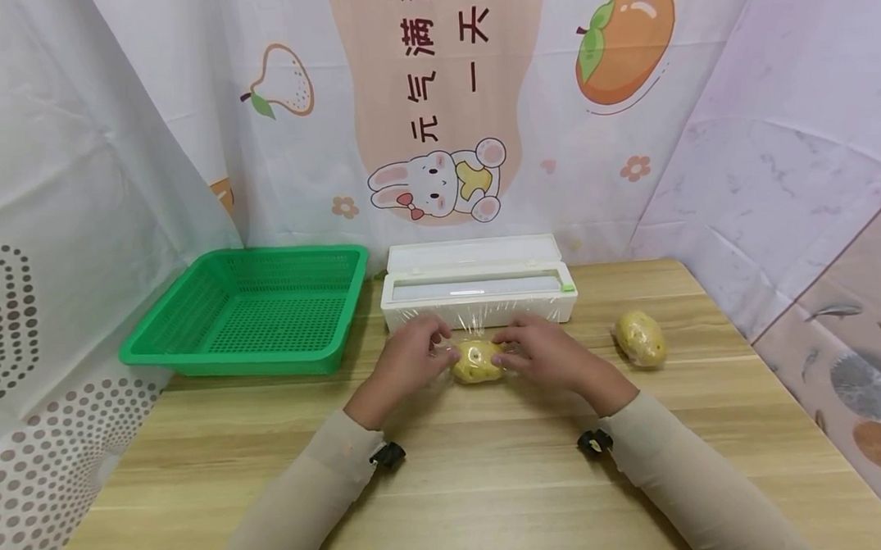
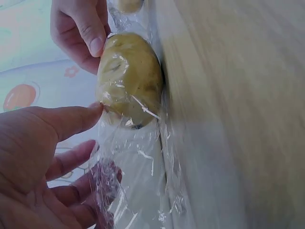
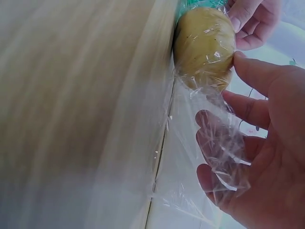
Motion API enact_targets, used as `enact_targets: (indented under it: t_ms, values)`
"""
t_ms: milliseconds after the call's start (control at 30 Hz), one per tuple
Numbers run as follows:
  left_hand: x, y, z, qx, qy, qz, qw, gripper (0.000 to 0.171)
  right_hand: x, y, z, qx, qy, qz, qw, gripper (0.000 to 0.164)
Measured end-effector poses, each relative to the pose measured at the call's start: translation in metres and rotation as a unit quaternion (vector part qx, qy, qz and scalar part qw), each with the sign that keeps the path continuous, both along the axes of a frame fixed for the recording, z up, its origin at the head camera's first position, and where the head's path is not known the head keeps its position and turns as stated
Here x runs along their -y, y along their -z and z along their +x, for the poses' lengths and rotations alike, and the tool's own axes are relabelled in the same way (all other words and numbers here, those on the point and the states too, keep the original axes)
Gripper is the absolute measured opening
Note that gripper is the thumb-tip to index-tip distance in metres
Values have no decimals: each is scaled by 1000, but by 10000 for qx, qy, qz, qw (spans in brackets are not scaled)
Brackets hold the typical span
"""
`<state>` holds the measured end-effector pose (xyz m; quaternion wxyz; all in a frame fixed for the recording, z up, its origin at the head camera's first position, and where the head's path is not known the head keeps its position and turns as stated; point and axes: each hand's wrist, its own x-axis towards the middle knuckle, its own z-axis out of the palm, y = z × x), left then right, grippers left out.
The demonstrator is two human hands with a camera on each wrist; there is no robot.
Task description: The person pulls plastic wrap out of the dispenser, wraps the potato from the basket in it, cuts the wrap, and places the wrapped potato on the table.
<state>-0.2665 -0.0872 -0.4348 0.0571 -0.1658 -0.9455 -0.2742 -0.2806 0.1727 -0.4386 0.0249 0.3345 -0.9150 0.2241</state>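
Observation:
A potato (image 1: 477,362) sits on the table just in front of the white cling film box, covered in clear plastic wrap (image 2: 138,162) that stretches back to the box. At its left end, my left hand (image 1: 417,354) rests its thumb tip on the wrapped skin, while its curled fingers hold the film beside it. My right hand (image 1: 543,352) mirrors this at the other end, thumb and forefinger close against the potato, its other fingers curled behind the loose film. In the right wrist view, wrinkled wrap lies over those fingers (image 3: 205,179).
The box (image 1: 479,310) stands with its lid up, a film roll inside and a green slider at its right end. A green plastic basket (image 1: 333,345) is on the left. Another wrapped potato (image 1: 641,339) lies to the right. A printed curtain hangs behind the wooden table (image 1: 480,503).

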Motion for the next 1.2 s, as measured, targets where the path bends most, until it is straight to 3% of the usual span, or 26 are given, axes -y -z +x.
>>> enact_targets:
  t_ms: [133,400,567,733,900,1067,1200]
  values:
    - [-6,-2,6,-349,90,-150,9992,19,-2,-2,1,20,8,-82,10000,36]
    - [-11,-4,14,-951,246,-617,9932,19,-13,-12,-1,351,256,-439,9981,33]
    - [-14,-6,16,-1088,396,-846,9897,17,-31,-18,-11,-112,673,-1121,9914,21]
    - [-16,-8,18,-1189,523,-974,9867,17,-48,-20,-22,-444,1528,-1784,9710,32]
    - [-17,-10,19,-1303,493,-923,9859,20,-59,-13,-34,275,2261,-2286,9465,62]
    - [-26,-17,15,-1276,561,-962,9856,20,-64,-1,-41,1252,2280,-3097,9146,77]
    - [-47,-29,5,-1056,775,-1291,9829,23,-70,6,-44,1317,2180,-3452,9033,75]
